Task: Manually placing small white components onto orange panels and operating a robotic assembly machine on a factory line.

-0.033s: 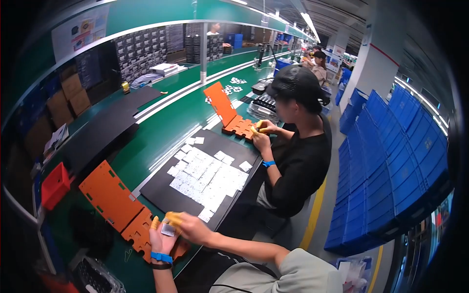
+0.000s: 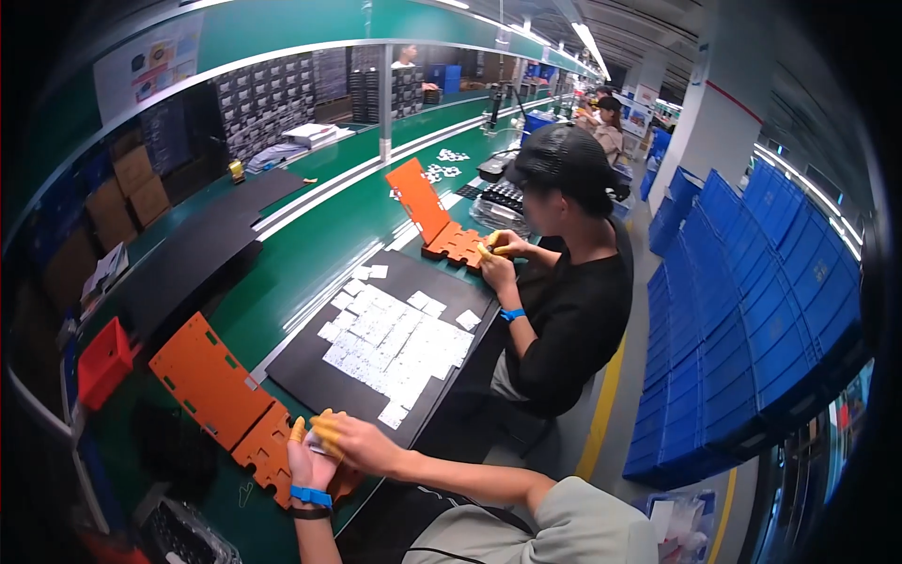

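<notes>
White card, seemingly unfinished, held lower left by left hand, right fingers over it, grip unclear; many cards mid-frame perhaps remaining.

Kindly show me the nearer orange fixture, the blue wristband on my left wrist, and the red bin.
Nearer orange fixture (image 2: 212,381): head view, on its long flat panel.
Blue wristband (image 2: 311,494): head view, middle of the strap.
Red bin (image 2: 103,365): head view, side wall.

orange fixture blocking left, open air above black mat
</notes>
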`<act>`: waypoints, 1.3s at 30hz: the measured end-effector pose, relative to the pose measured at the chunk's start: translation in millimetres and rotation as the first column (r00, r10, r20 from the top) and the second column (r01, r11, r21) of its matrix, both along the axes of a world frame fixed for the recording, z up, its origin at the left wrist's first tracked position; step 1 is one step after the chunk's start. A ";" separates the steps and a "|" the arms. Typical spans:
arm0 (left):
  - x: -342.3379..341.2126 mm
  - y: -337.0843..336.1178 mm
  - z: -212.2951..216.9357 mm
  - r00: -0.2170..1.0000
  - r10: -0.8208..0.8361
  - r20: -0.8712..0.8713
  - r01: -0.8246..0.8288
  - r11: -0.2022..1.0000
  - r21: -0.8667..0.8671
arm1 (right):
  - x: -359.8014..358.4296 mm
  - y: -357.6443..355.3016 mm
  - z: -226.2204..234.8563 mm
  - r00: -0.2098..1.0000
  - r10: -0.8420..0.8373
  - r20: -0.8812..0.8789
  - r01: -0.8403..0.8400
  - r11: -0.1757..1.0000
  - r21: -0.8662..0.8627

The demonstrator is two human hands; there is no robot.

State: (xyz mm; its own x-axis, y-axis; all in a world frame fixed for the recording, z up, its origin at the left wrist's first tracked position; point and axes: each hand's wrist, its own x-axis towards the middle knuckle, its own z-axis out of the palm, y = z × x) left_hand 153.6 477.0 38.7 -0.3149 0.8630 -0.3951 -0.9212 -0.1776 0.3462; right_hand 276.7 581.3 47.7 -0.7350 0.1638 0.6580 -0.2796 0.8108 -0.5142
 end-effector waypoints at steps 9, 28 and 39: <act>-16.8 -11.9 -17.1 0.994 0.078 0.080 -0.083 0.994 0.067 | 64.9 37.7 -46.1 0.861 -0.350 0.368 0.290 0.934 0.209; 6.6 -1.7 -5.0 1.000 -0.013 0.015 0.012 0.993 0.115 | 53.2 29.3 -21.7 0.955 -0.285 -0.080 0.249 0.920 -0.304; 8.7 -0.4 -15.1 0.999 0.034 0.025 -0.036 0.996 0.088 | 52.6 36.3 -26.3 0.853 -0.497 0.157 0.499 0.866 0.026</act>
State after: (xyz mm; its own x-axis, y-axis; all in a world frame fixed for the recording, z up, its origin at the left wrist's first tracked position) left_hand 162.3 476.5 23.6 -0.3370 0.8834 -0.3257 -0.9215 -0.2385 0.3066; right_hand 329.3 617.7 21.4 -0.6436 0.5441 0.5382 0.2428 0.8121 -0.5306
